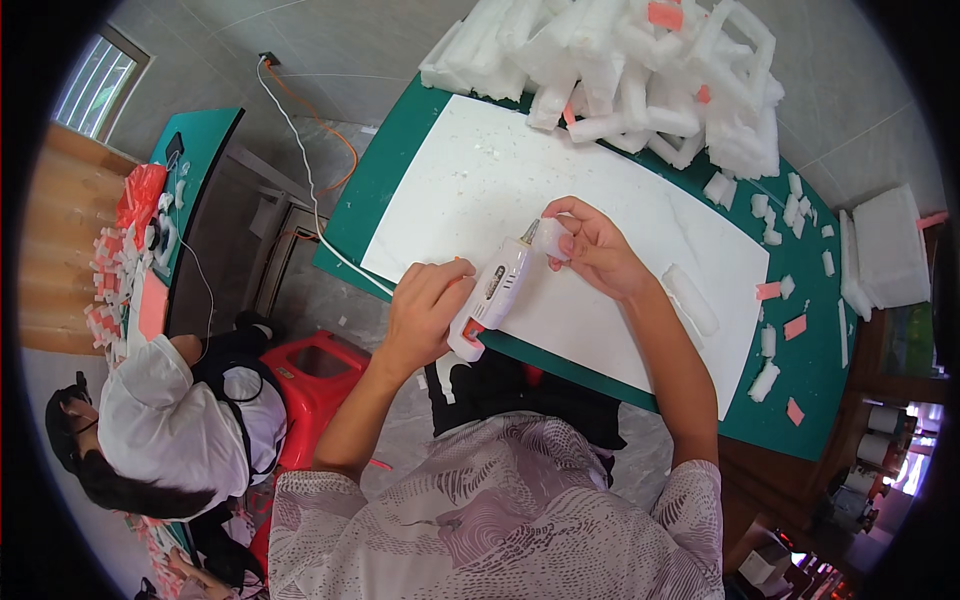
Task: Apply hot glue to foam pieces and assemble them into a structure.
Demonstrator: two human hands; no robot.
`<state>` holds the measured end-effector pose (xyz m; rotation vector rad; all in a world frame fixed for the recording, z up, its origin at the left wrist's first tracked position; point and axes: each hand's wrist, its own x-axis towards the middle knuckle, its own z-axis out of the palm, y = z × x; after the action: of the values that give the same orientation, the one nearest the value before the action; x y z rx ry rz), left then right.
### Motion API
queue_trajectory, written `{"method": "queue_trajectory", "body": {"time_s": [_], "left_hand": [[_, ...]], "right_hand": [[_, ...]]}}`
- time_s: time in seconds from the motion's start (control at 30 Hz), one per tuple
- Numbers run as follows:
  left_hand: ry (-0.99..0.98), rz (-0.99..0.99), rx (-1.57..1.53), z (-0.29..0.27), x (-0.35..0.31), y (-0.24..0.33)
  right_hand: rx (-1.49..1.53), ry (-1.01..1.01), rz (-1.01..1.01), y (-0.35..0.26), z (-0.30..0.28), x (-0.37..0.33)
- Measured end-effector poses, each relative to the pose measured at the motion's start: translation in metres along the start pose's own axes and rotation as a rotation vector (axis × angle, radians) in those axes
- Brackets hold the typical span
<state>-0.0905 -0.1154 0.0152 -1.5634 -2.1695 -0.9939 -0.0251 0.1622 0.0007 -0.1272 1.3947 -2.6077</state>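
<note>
My left hand [428, 305] is closed round the handle of a white hot glue gun [494, 290] with an orange part low on its body. The gun points up and to the right, and its metal nozzle meets or nearly meets a small white foam piece [549, 241]. Between the thumb and fingers of my right hand [598, 247] this foam piece is pinched. Both hands are above the near part of a white board [480, 190]. To the right of my right forearm a white foam strip [690, 299] lies on that board.
A heap of white foam frames [610, 70] fills the far side of the green table [385, 165]. Foam scraps and pink pieces [795, 327] are scattered at the right. A white cord [310, 190] runs to the wall. At left, another person [190, 400] sits near a red stool [320, 385].
</note>
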Motion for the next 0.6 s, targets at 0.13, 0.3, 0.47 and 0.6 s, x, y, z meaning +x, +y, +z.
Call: {"method": "queue_trajectory", "body": {"time_s": [0.13,0.3,0.47,0.6], "left_hand": [[-0.029,0.013,0.008,-0.004,0.004,-0.002],[-0.029,-0.009,0.016,-0.005,0.006,-0.001],[-0.012,-0.093,0.012,-0.004,-0.002,-0.008],[0.054,-0.227,-0.023,-0.005,-0.011,-0.032]], "right_hand": [[-0.017,-0.018,0.0,0.0,-0.003,0.002],[-0.04,0.026,0.013,-0.005,0.001,0.003],[-0.087,0.026,-0.043,-0.004,-0.004,-0.001],[-0.099,0.044,0.007,0.004,-0.008,0.004]]}}
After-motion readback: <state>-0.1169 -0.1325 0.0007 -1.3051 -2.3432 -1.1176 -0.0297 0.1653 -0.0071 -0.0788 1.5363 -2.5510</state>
